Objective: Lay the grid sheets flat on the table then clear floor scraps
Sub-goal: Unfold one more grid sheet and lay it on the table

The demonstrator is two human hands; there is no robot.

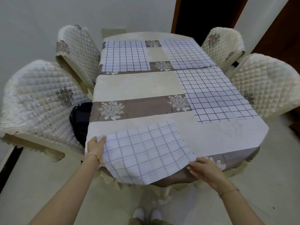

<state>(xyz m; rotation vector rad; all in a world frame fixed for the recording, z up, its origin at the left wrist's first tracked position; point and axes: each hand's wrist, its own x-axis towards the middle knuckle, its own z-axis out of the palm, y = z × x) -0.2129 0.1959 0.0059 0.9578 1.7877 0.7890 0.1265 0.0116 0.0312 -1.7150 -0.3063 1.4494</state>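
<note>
A white sheet with a pale blue grid (146, 151) lies at the near edge of the table (138, 86), its near part hanging over the edge. My left hand (96, 146) pinches its left corner. At the sheet's right edge my right hand (204, 170) touches it with straight fingers. Three more grid sheets lie flat on the table: one at the far left (125, 56), one at the far right (186, 53), and a large one on the right side (215, 95).
Four quilted cream chairs surround the table, two on the left (40, 103) and two on the right (266, 83). A dark bag (80, 117) sits on the near left chair. The pale floor (56, 176) and my white shoes (146, 215) show below.
</note>
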